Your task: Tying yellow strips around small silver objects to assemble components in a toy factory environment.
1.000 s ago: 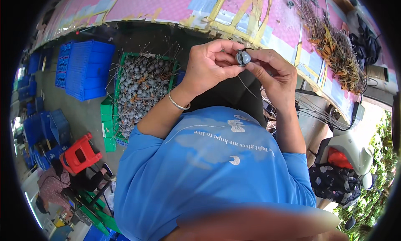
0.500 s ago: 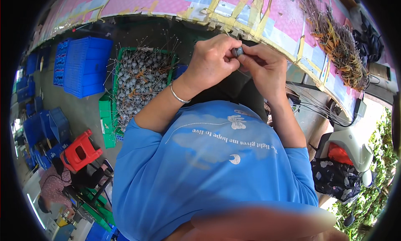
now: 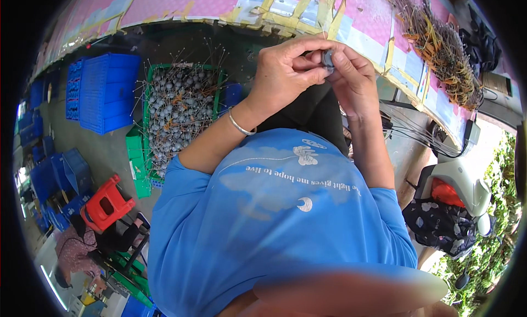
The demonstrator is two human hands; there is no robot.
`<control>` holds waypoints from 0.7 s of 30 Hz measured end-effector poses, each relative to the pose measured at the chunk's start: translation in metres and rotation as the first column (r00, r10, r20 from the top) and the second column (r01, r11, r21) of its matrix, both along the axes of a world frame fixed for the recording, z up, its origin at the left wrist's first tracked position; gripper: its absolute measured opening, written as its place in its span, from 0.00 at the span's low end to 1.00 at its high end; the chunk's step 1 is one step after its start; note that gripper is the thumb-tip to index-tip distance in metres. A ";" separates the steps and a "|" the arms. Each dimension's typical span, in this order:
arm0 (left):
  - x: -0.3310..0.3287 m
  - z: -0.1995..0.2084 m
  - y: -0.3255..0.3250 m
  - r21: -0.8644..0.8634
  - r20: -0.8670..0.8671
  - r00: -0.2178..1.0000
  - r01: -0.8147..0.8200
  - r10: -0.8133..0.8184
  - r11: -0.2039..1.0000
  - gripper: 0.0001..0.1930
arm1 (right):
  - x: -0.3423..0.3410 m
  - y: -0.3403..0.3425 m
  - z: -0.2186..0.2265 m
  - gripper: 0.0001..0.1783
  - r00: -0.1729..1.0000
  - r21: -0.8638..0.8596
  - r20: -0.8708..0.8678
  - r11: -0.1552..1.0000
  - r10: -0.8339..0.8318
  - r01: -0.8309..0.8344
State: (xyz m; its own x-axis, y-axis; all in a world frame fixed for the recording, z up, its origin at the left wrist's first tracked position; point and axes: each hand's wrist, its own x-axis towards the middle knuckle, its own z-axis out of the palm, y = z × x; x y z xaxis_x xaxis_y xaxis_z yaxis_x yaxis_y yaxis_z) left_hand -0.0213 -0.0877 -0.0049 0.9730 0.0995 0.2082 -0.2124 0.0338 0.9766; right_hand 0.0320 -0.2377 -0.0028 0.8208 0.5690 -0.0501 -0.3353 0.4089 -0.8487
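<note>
A small dark-grey rounded piece (image 3: 328,59) sits between my two hands, close to the taped edge of the pink-covered table (image 3: 192,0). My left hand (image 3: 291,69) is closed, its thumb and fingertips pinching the piece from the left. From the other side, the thumb and fingers of my right hand (image 3: 353,70) grip it too. Fingers cover much of the piece, so its exact kind cannot be made out. To the left, a green crate (image 3: 147,111) holds many grey balls on thin wire stems (image 3: 181,103).
Blue plastic crates (image 3: 110,92) stand beyond the green one. A red stool (image 3: 107,203) and a seated person (image 3: 77,251) are farther left. A bundle of dried-looking wire stems (image 3: 444,59) lies on the table at right. Cables (image 3: 411,127) hang below the table's right part.
Both hands have shifted slightly to the right and up with the grey piece, which is now turned and more covered by fingers. The whole view has moved a little.
</note>
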 end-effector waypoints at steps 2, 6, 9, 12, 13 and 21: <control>0.000 0.000 -0.005 0.005 -0.024 0.998 -0.052 0.052 0.999 0.23 | 0.000 0.002 -0.006 0.14 0.999 0.041 -0.031 0.999 -0.019 0.020; 0.005 0.003 -0.005 0.039 -0.115 0.991 -0.058 0.062 0.998 0.24 | 0.000 0.007 -0.018 0.16 0.990 0.127 -0.121 0.989 -0.066 0.081; 0.007 0.005 -0.001 -0.034 -0.044 0.999 -0.028 0.026 0.999 0.27 | 0.000 0.013 -0.011 0.15 0.984 0.132 -0.106 0.979 -0.143 0.156; 0.007 0.008 0.000 -0.097 0.044 0.999 -0.018 0.022 0.995 0.28 | 0.000 0.012 -0.005 0.12 0.986 0.141 -0.100 0.979 -0.131 0.144; 0.005 0.007 0.003 -0.115 0.015 0.999 -0.033 0.035 0.993 0.28 | 0.000 0.011 -0.005 0.12 0.992 0.139 -0.042 0.983 -0.118 0.123; 0.000 0.011 0.014 -0.143 -0.064 0.997 -0.054 0.045 0.988 0.25 | -0.004 0.009 -0.008 0.12 0.975 0.085 0.198 0.993 -0.101 0.085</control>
